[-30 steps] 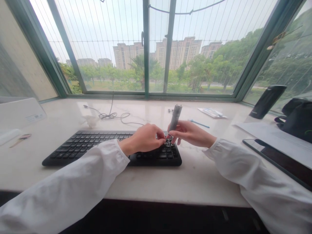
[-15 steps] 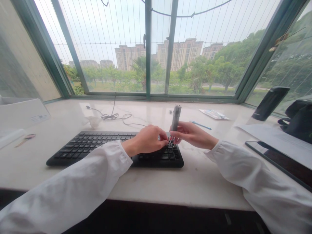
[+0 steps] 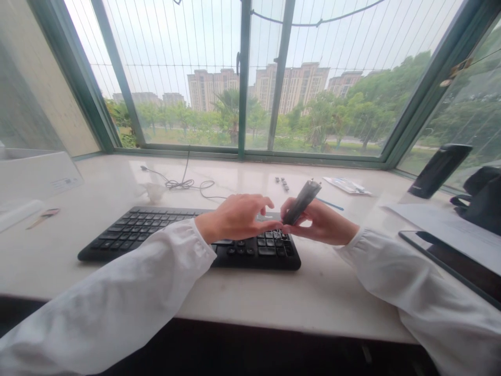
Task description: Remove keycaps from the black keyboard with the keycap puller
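A black keyboard point(image 3: 156, 232) lies on the pale stone sill in front of me. My right hand point(image 3: 324, 224) hovers over its right end, fingers wrapped round a grey cylindrical tool point(image 3: 302, 201) that tilts up to the right. My left hand point(image 3: 237, 216) floats just left of it above the number keys, fingers partly stretched, fingertips meeting the tool's lower end. Whether something small is pinched there is hidden.
A thin cable point(image 3: 183, 184) coils behind the keyboard. Small dark parts point(image 3: 282, 181) and a flat packet point(image 3: 346, 185) lie near the window. A black cylinder point(image 3: 440, 170), a dark bag point(image 3: 483, 198), papers and a tablet point(image 3: 450, 258) sit right. A white box point(image 3: 35, 175) stands left.
The tool has tipped from upright to leaning right. Both hands have lifted off the keys, and my left hand's pinch has loosened into straighter fingers.
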A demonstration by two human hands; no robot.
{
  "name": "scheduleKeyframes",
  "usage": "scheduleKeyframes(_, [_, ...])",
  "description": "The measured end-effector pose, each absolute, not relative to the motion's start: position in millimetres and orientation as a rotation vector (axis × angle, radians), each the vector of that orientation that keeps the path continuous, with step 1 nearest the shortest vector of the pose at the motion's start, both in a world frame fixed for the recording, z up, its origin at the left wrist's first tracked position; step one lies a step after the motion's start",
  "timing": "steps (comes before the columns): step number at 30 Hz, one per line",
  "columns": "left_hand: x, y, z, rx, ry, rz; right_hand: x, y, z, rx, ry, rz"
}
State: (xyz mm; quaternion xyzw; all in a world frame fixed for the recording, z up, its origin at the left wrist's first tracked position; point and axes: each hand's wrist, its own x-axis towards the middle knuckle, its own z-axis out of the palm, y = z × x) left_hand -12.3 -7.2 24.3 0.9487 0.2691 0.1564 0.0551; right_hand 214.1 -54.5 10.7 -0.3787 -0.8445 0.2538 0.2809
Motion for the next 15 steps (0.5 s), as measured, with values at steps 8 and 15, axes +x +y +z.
scheduleKeyframes(8, [-21, -6, 22, 2.831, 0.622, 0.034, 211, -62, 19, -1.088, -2.399, 0.477])
scheduleKeyframes(15, [-20, -3, 15, 2.848, 0.57, 0.073, 207, -64, 13, -1.05, -2.362, 0.403])
